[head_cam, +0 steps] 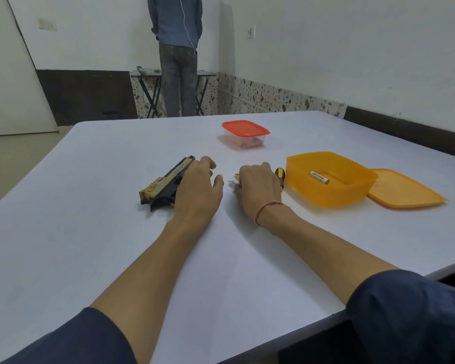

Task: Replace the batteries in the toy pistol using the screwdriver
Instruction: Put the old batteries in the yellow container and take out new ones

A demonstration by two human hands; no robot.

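Observation:
A black and yellow toy pistol point(166, 182) lies on its side on the white table point(116, 245). My left hand point(199, 190) rests on its right part, fingers curled over it. My right hand point(259, 187) is closed around a white battery point(233, 183) whose end sticks out to the left. Just right of that hand lies the screwdriver point(280, 174), with its yellow and black handle partly hidden by the hand. Another battery point(319, 177) lies inside the open orange box point(329, 195).
The orange lid point(405, 193) lies right of the orange box. A small clear container with a red lid point(244, 134) stands farther back. A person stands at a folding table by the far wall. The table's right edge is near my right elbow.

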